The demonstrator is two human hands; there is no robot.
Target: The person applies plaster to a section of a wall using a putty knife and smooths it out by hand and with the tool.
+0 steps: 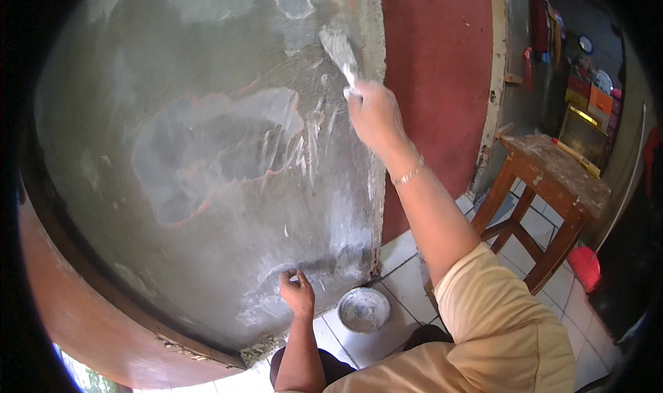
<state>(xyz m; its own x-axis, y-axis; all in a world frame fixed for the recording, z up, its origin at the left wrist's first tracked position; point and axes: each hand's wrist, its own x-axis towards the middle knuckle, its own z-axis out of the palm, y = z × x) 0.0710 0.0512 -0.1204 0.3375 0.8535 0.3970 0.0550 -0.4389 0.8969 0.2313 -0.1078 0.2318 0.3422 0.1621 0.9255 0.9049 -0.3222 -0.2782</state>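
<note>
Right hand (378, 117) gripped a paintbrush (339, 51) near the wall's (214, 137) right edge; left hand (298, 294) curled, grip unclear; white streaks (304, 151) showed, much seemingly uncoated

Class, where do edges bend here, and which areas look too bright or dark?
Head view: the dark strip at left bows strongly and the corners are black; head view, lower left: a bright patch is mostly washed out; head view, upper right: the background behind the stool is dim, while the grey wall looks softly lit.
</note>
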